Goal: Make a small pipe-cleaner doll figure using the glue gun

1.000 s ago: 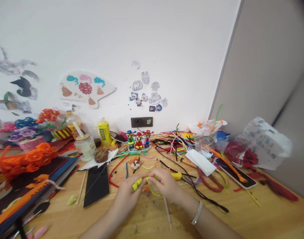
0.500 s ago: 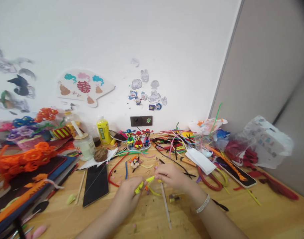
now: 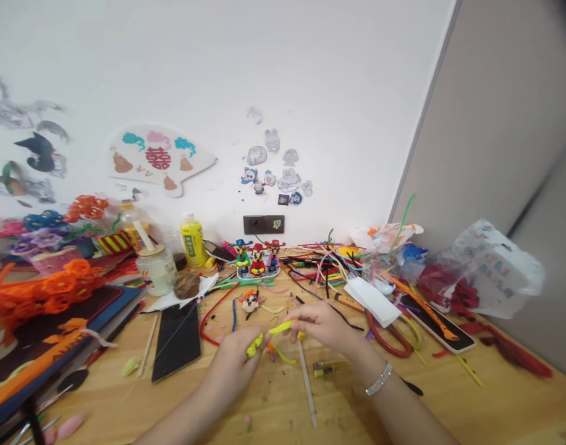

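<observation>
Between my two hands runs a bright yellow pipe cleaner [image 3: 280, 328], bunched or coiled at its left end. My left hand [image 3: 234, 358] is closed around the bunched end, which sticks out past its fingers. The right end is pinched by my right hand [image 3: 324, 327], thumb against fingers. Under them on the table, a small orange and purple piece [image 3: 272, 353] shows partly, beside a loose yellow strand [image 3: 287, 356]. A thin pale stick [image 3: 307, 386] lies just below my right hand. Behind my hands rests a small figure's head [image 3: 250, 302].
Three small costumed figures [image 3: 257, 259] stand by the wall, with a tangle of coloured pipe cleaners [image 3: 329, 262] to their right. A black phone [image 3: 177, 343] lies left of my hands. Further left are a glass jar [image 3: 157, 272], yellow bottle [image 3: 193, 241] and orange pipe-cleaner flowers [image 3: 74, 290].
My right hand's fingers have spread somewhat and shifted along the yellow strip, which now shows more plainly between the hands. Both hands stay in nearly the same place.
</observation>
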Demonstrator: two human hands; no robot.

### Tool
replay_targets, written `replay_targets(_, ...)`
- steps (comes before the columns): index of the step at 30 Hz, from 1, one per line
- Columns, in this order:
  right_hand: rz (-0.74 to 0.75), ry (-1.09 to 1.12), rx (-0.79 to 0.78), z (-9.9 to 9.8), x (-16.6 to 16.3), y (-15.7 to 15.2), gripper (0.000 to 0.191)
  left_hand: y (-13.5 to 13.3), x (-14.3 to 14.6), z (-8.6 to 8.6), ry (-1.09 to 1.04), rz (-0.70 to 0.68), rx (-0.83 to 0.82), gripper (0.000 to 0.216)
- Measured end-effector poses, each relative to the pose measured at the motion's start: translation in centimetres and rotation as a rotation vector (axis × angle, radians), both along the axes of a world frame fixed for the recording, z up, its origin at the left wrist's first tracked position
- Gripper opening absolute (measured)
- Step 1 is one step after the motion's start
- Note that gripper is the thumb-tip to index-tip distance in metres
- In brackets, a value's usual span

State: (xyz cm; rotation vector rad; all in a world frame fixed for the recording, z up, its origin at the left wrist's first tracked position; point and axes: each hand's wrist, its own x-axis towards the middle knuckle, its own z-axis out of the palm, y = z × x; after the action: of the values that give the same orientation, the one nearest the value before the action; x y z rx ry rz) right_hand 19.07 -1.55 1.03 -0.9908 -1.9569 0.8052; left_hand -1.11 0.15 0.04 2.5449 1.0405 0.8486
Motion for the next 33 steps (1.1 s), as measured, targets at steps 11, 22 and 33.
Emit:
replay_targets(11,-0.025,-0.112,0.106,-0.43,-0.04,0.09,0.026,-0.03,-0.26,0.07,-0.002,0.052,0.004,0.033)
replay_targets(22,0.024,-0.237,0.07,-0.36,-0.08,0.16,0.029,-0.01,-0.26,-0.02,0.048,0.017,-0.039,0.032)
replay_targets(33,0.029,-0.163,0.018,-0.39,-0.11,0.08,0.037,-0.02,-0.03,0.37,0.032,0.011,-0.03,0.035)
